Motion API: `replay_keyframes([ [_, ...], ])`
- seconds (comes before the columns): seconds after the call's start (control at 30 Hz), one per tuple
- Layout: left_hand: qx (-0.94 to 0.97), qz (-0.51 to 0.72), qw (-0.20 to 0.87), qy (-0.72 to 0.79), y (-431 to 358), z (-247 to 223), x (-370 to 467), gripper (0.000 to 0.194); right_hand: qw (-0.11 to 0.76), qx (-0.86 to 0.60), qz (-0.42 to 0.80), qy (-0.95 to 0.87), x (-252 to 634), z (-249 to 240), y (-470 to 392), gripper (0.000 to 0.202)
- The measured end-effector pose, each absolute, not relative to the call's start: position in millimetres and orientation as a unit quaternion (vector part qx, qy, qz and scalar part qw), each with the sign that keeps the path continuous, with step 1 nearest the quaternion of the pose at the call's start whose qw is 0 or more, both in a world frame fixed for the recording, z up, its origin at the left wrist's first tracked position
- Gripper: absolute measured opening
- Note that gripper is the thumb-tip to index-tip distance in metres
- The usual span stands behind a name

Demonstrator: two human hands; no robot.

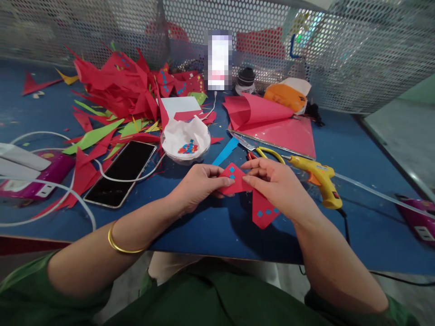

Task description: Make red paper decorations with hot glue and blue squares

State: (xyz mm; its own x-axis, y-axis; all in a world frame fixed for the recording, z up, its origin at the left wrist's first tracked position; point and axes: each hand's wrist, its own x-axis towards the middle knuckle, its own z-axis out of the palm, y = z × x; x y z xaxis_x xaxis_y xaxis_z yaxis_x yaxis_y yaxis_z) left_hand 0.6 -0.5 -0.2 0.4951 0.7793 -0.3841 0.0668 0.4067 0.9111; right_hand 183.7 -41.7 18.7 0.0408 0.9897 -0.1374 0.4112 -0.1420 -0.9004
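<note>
A red paper cutout (264, 206) dotted with small blue diamonds is held up just above the blue table. My left hand (203, 184) pinches its upper left part, thumb on top beside two blue diamonds. On the other side, my right hand (272, 183) grips the same cutout between thumb and fingers and covers part of it. The lower flap, with a row of blue diamonds, hangs below my right hand. Beyond my hands is a bowl (186, 140) lined with white paper, with small blue and red pieces inside. A blue paper strip (226, 151) lies close by.
Scissors (253, 146) and a yellow glue gun (317, 176) lie to the right, near folded red paper (272, 124). At left are a black phone (122, 174), white cables and a heap of red scraps (115, 86). A lit phone (219, 61) stands against the perforated metal panel.
</note>
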Motion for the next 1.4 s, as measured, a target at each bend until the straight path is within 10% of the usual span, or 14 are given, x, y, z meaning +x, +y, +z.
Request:
replay_keyframes([
  [1.4, 0.541, 0.293, 0.655, 0.438, -2.2, -0.3, 0.9, 0.030, 0.354, -0.623, 0.392, -0.576, 179.5, 18.7, -46.2, 0.021],
])
